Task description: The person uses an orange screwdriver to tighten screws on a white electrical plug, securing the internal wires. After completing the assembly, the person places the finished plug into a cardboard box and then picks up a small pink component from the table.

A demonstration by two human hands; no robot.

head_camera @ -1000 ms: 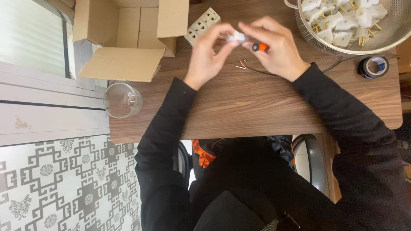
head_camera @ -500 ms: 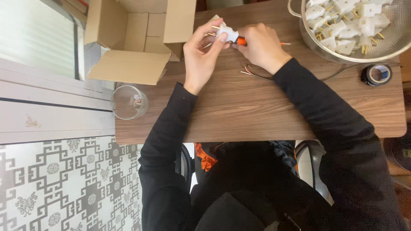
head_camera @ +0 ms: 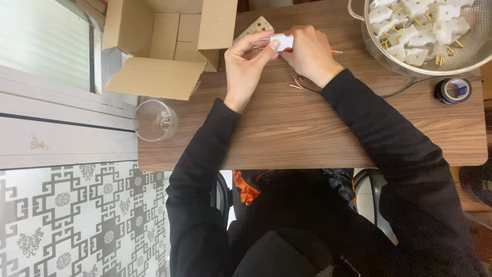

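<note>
Both hands have moved up the table (head_camera: 307, 133) toward the cardboard box (head_camera: 169, 46). The left hand (head_camera: 248, 64) pinches a white plug (head_camera: 283, 41); the right hand (head_camera: 307, 54) closes on an orange-handled screwdriver (head_camera: 335, 51), working at the plug.

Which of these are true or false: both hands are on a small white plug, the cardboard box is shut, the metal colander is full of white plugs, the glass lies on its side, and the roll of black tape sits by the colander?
1. Both the left hand and the right hand hold a small white plug. True.
2. The cardboard box is shut. False: its flaps stand open.
3. The metal colander holds many white plugs. True.
4. The glass lies on its side. False: it stands upright near the table's edge.
5. The roll of black tape lies on the table just below the colander. True.
</note>
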